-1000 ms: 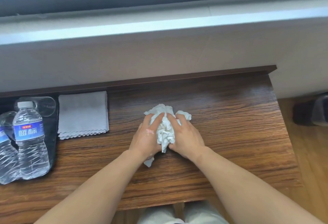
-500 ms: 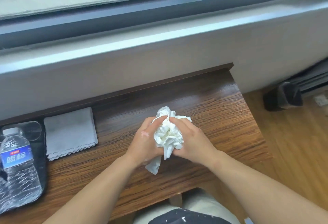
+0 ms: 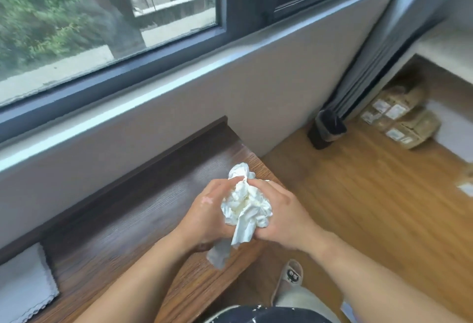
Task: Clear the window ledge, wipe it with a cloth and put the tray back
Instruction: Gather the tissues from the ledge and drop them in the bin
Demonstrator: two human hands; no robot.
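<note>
A crumpled white cloth (image 3: 244, 207) is bunched between both my hands, lifted just above the right end of the dark wooden ledge (image 3: 143, 215). My left hand (image 3: 204, 210) grips its left side and my right hand (image 3: 284, 217) grips its right side, fingers curled round it. A loose tail of the cloth hangs down below my hands. The tray and the bottles are out of view.
A folded grey cloth (image 3: 23, 289) lies at the ledge's left end. Behind the ledge rise a pale wall, a sill (image 3: 158, 92) and the window. To the right lie wooden floor, a grey curtain (image 3: 358, 92), taped boxes (image 3: 401, 118) and a slipper (image 3: 291, 276).
My view has swung up and to the right, so the bottles and tray have left the frame. Both hands have lifted the bunched cloth off the ledge and keep hold of it.
</note>
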